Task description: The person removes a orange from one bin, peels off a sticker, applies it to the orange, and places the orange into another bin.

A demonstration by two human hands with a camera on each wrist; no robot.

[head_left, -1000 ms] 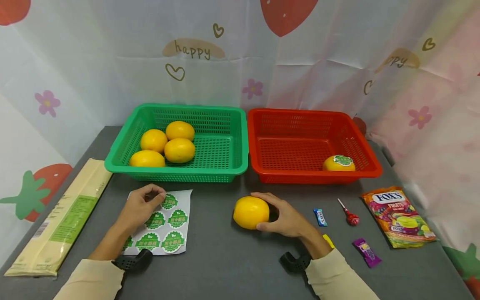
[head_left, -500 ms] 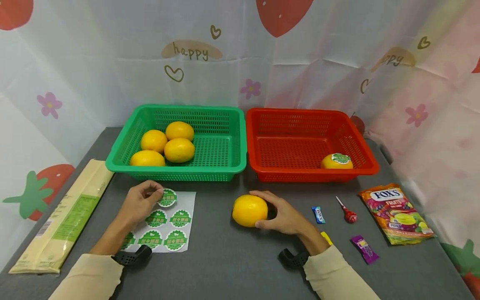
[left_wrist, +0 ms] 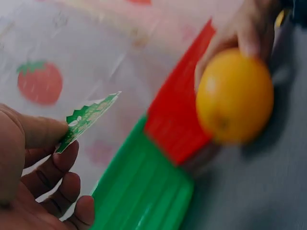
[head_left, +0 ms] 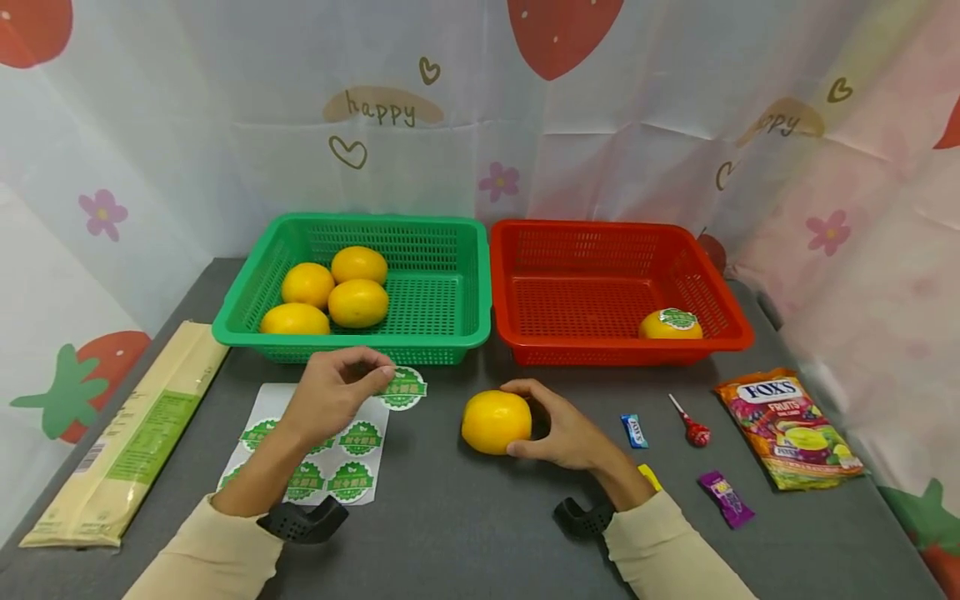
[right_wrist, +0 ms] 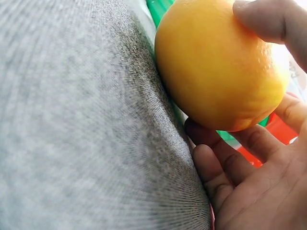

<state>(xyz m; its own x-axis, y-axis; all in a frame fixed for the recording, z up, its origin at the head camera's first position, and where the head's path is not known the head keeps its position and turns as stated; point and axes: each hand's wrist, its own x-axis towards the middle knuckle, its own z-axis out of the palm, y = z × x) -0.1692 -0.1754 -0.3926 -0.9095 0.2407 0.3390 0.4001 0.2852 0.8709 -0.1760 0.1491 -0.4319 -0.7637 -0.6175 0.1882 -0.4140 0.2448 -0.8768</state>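
While the right grip (head_left: 558, 429) held an orange (head_left: 496, 422), the left grip (head_left: 330, 396) had brought a pinched sticker (head_left: 405, 388) toward it from the sheet (head_left: 333, 461) below.

Lollipop (head_left: 697, 434) between blue sweet (head_left: 633, 431) and Fox's bag (head_left: 791, 429); cream packet (head_left: 131, 442) far left

Fruit (head_left: 496, 422) apparently on table (head_left: 480, 533), baskets (head_left: 431, 341) behind, sticker sheet (head_left: 335, 462) left, candy bag (head_left: 791, 429) right

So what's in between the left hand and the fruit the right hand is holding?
The sticker that the left hand pinches pokes out toward the fruit; after that, just bare grey table. The head view shows it.
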